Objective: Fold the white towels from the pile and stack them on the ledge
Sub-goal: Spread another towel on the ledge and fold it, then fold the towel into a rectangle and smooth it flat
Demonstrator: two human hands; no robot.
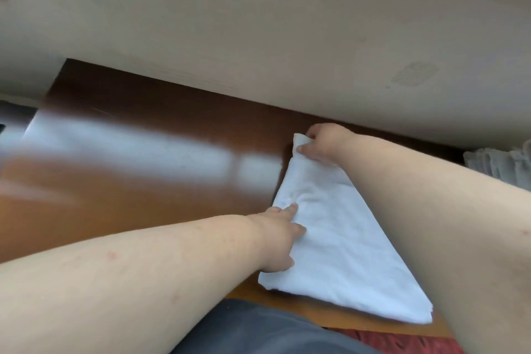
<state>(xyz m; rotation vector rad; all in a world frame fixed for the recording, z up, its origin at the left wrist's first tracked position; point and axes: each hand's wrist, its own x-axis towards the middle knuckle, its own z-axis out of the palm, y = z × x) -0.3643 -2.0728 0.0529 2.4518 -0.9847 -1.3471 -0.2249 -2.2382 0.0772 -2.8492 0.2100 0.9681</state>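
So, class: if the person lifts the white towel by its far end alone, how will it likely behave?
The towel would probably droop: it looks soft and creased where the left hand presses it. It seems light, since the right hand pinches its far end with fingertips only. On the glossy wooden ledge it may slide easily.

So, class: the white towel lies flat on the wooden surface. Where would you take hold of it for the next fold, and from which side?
Probably at the far narrow end of the white towel, reaching from above, near the wall. That edge is free and the right hand already pinches it, while the left hand presses the near-left edge flat.
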